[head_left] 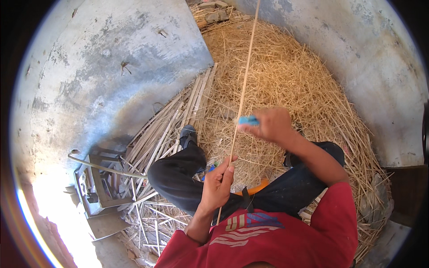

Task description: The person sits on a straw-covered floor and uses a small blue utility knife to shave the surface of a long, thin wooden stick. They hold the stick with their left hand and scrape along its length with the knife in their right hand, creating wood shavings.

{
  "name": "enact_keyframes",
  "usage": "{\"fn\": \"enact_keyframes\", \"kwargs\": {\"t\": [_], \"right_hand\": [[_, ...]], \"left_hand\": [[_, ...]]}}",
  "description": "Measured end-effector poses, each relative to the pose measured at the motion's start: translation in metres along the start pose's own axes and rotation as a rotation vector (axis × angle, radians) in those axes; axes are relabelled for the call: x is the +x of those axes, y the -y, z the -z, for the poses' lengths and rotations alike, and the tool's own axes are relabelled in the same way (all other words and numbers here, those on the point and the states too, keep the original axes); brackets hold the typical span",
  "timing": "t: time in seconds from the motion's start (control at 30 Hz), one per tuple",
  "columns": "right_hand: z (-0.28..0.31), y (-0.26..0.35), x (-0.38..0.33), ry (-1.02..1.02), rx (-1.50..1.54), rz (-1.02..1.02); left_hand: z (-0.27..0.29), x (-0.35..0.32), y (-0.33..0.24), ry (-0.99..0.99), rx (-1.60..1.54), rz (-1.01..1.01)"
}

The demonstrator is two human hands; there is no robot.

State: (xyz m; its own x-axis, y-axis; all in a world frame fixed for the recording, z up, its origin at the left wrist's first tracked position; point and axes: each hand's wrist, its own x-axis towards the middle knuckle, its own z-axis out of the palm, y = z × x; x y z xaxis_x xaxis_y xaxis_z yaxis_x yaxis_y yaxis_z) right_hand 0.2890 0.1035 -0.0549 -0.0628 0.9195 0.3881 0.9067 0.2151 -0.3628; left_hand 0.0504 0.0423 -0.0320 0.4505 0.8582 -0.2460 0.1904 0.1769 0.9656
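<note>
A long, thin, pale strip [246,71] that looks like split bamboo or wood runs from my lap up past the top of the view. My left hand [216,185] is closed around its lower part, thumb along the strip. Higher up, my right hand [273,126] grips a small blue object [248,120] whose end meets the strip's right side. The right hand is slightly blurred, and its fingers hide most of the object. Across my lap, below the strip, lies something orange [254,187], partly covered by my dark trousers.
Loose straw-like shavings [295,76] cover the floor ahead and to the right. A bundle of long strips [196,100] lies at left, beside a wooden frame [105,183]. Grey plastered walls [147,53] rise on both sides. My shod foot [188,134] rests near the bundle.
</note>
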Motion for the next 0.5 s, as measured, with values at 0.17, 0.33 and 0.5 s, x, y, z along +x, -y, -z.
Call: {"fn": "enact_keyframes", "kwargs": {"t": [0.17, 0.33, 0.5], "right_hand": [[-0.001, 0.016, -0.012, 0.051, 0.022, 0.143], [-0.007, 0.025, -0.020, -0.001, 0.004, 0.252], [-0.016, 0.007, -0.004, -0.106, -0.061, 0.294]], "left_hand": [[0.002, -0.005, -0.001, -0.014, 0.029, 0.005], [0.003, -0.002, 0.000, -0.036, 0.015, -0.033], [0.003, -0.001, -0.007, -0.043, 0.142, -0.030]]}}
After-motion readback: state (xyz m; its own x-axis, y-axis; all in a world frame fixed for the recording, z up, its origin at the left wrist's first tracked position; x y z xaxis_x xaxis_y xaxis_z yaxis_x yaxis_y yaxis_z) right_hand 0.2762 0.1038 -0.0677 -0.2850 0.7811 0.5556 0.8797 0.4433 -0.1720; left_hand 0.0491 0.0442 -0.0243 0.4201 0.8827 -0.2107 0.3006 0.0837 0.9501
